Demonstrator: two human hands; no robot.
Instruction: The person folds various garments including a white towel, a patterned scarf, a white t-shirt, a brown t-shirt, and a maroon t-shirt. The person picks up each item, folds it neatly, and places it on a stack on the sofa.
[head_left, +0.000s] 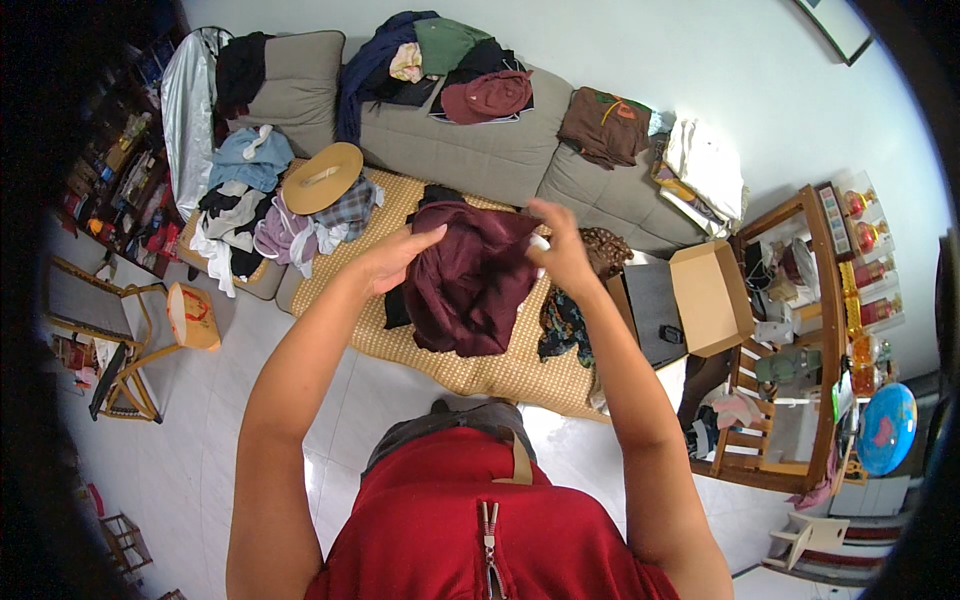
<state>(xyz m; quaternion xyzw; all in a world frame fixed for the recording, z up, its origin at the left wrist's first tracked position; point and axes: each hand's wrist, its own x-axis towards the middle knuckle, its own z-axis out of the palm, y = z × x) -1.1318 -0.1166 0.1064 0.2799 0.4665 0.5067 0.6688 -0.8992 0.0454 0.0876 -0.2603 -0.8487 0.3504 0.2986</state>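
Note:
A dark maroon garment (472, 285) hangs in loose folds above the woven seat mat. My left hand (394, 259) grips its left edge, thumb on top, with the fingers partly hidden behind the cloth. At the upper right edge, my right hand (561, 251) pinches the same cloth and is slightly blurred. A small white piece (540, 244) shows by the right thumb; I cannot tell what it is. Black cloth (397, 309) peeks out behind the garment. Close to my right forearm lie a dark patterned cloth (564, 330) and a brown spotted cloth (606, 249).
Clothes and a straw hat (322, 178) are heaped on the left of the sofa (465, 142). A maroon cap (487, 97) and a folded brown garment (606, 126) rest along its back. An open cardboard box (709, 300) stands right, beside a wooden-framed shelf (814, 300). A bamboo chair (112, 330) stands left.

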